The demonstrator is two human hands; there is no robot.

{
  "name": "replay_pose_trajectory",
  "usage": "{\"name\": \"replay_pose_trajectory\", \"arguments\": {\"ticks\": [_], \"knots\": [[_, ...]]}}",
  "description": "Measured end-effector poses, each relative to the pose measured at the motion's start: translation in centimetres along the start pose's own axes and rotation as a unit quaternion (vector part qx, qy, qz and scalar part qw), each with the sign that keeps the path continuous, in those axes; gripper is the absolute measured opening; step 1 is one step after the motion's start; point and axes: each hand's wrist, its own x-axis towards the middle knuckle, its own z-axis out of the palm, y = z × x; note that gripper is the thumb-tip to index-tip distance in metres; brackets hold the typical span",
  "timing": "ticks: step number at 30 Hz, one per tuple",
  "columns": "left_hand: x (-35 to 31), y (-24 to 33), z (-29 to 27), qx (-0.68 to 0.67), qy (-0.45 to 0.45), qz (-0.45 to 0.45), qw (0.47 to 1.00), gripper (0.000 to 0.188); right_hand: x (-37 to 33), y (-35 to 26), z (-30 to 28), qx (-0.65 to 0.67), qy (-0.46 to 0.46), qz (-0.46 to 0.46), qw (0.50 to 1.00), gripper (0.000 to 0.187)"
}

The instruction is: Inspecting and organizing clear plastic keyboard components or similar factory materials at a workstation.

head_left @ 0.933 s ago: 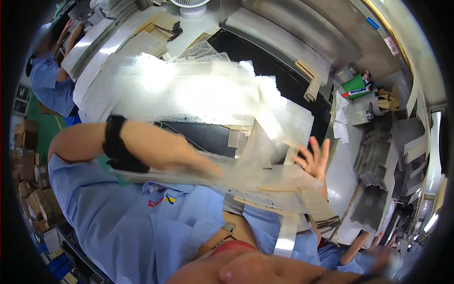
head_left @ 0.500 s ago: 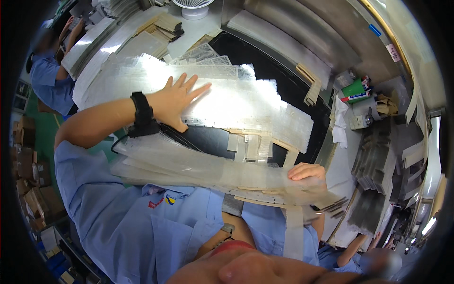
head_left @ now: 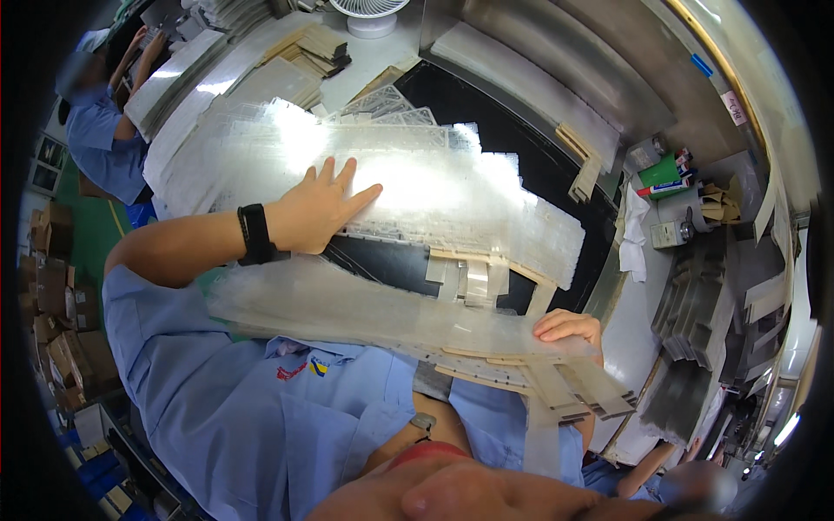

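My left hand (head_left: 323,207) lies palm down with fingers spread on a wide, glossy layer of translucent plastic sheets (head_left: 417,193). These sheets overlap in steps on the black work surface. A second bundle of long, frosted, L-shaped plastic sheets (head_left: 382,306) rests close against my body. At its right end my right hand (head_left: 566,326) is closed over the edge, fingers on top and thumb hidden. Short arms of these sheets (head_left: 565,386) fan out below that hand. Between the two groups, narrow strips (head_left: 473,282) of clear plastic stick out over the black surface.
Beyond the sheets stands a white fan (head_left: 371,19), with beige strips (head_left: 308,48) near it. A green cup of markers (head_left: 667,176) and a white cloth (head_left: 633,230) are at the right, above stacked grey sheets (head_left: 691,308). A co-worker (head_left: 104,143) works at far left.
My left hand has slid slightly nearer to me across the glossy sheets. The bundle's right-end arms, blurred before, now hang still and spread. My right hand keeps its grip.
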Motion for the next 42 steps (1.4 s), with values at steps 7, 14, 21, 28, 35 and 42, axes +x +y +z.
{"name": "replay_pose_trajectory", "arguments": {"ticks": [7, 14, 21, 28, 35, 42], "knots": [[-0.8, -2.4, -3.7, -0.184, -0.016, 0.094, 0.978, 0.051, -1.3, -0.4, 0.7, -0.041, 0.061, 0.032, 0.997, 0.059], [-1.9, 2.6, -8.7, -0.41, -0.203, 0.293, 0.84, 0.051, 0.2, 4.2, -2.8, 0.19, 0.45, 0.001, 0.873, 0.091], [1.6, 1.4, -5.0, -0.415, -0.193, 0.196, 0.867, 0.069, -0.8, 0.8, -2.3, -0.044, 0.13, -0.016, 0.99, 0.061], [0.6, -5.4, 0.0, 0.09, 0.098, -0.02, 0.991, 0.088, -0.7, -0.2, -1.4, -0.056, 0.043, -0.039, 0.997, 0.02], [0.6, -7.0, 1.1, -0.013, 0.162, -0.159, 0.974, 0.099, -0.7, 0.8, -1.5, -0.033, 0.025, -0.025, 0.999, 0.015], [2.6, -10.1, 1.4, -0.246, 0.097, -0.16, 0.951, 0.089, 0.1, 0.5, -1.8, -0.036, 0.026, -0.029, 0.999, 0.015]]}}
